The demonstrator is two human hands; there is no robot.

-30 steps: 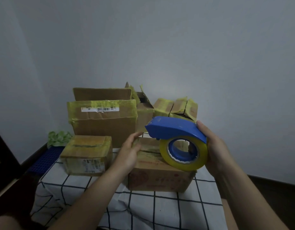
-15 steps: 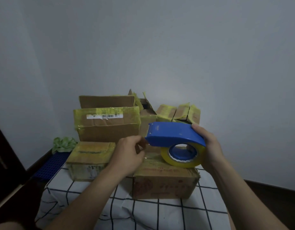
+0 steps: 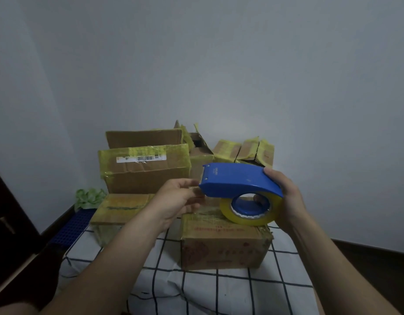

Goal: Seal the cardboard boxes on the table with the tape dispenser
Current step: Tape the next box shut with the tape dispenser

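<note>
Head | right grip (image 3: pixel 287 197) wraps tape dispenser (image 3: pixel 237 183) | left grip (image 3: pixel 176 201) (open earlier) now pinches its front

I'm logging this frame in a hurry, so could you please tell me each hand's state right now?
Left hand: fingers curled at the front of the tape dispenser; whether they pinch tape cannot be told.
Right hand: grips the dispenser's rear.

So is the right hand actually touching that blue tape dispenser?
Touching. The head view shows the right hand wrapped round the rear end of the tape dispenser, skin pressed against its blue cover with no gap.
</note>
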